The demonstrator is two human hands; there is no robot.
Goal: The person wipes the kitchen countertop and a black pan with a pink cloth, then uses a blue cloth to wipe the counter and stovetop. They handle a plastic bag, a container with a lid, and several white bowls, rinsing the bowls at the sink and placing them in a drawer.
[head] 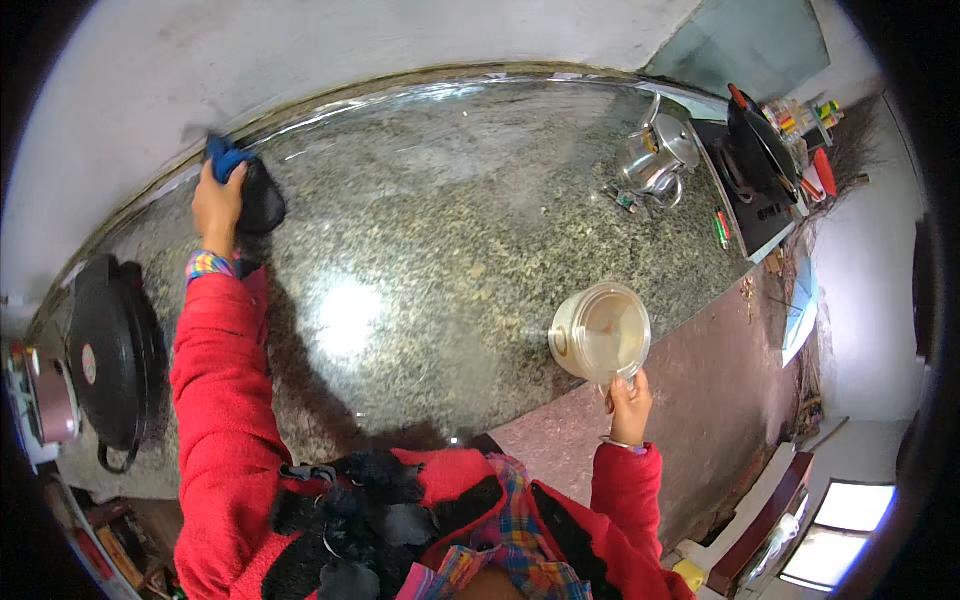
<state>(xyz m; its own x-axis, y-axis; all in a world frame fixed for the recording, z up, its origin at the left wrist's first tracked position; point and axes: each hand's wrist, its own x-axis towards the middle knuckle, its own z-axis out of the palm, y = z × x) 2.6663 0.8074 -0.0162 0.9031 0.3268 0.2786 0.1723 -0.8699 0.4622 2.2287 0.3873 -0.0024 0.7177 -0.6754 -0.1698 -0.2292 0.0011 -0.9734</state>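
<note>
My left hand (217,202) grips a bunched blue cloth (227,156) at the far left of the counter, close against the wall. Just right of that hand is a rounded dark patch (262,199); whether it is an object or a shadow I cannot tell. My right hand (628,405) has hold of a clear jar (600,330) with a pale lower part, fingers at its near rim. The jar tilts toward me near the front edge of the speckled stone countertop (450,270).
A steel kettle (656,150) stands at the back right, a small bottle-like item (619,199) beside it. Farther right, a black wok (761,146) rests on a stove (739,202), near a lighter (722,229). A large black lidded appliance (112,360) sits at the left.
</note>
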